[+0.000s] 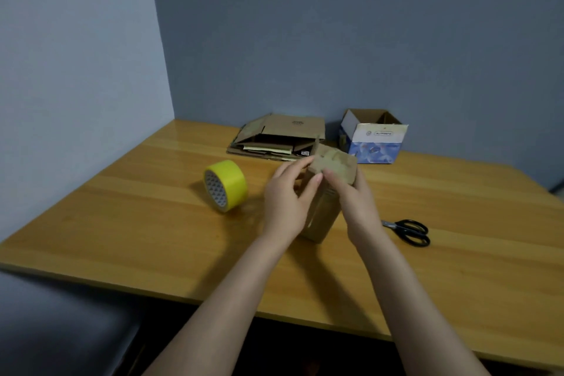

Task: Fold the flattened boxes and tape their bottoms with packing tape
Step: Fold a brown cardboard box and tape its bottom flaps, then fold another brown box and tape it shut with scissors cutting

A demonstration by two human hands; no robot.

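- Item, small brown box [321,217]: stands on end on the table [137,238], near the middle, between my two hands. Its end flaps [335,163] are uppermost, only partly folded in, and no tape shows on them.
- Item, left hand [285,201]: fingers reach to the near edge of the flaps with the thumb under them, pinching the cardboard.
- Item, right hand [355,201]: wrapped round the far side of the box, thumb pressed on top of a flap.
- Item, yellow tape roll [227,185]: on its edge, left of the box, apart from it. Risk: it could roll off if I bump it while reaching.
- Item, scissors [409,232]: flat on the table to my right, blades pointing towards my forearm. Risk: a blind grab may meet the blades.
- Item, stack of flattened boxes [283,137]: at the back, just behind the box. Risk: a tipping box could knock it askew.
- Risk, flaps: stiff card is likely to spring back open the moment I free a hand for the tape.
- Risk, box: tall and narrow on its end, it may topple under one-handed pressure.
- Risk, seam: flaps closed crooked would leave a gap, so the tape would hold poorly.
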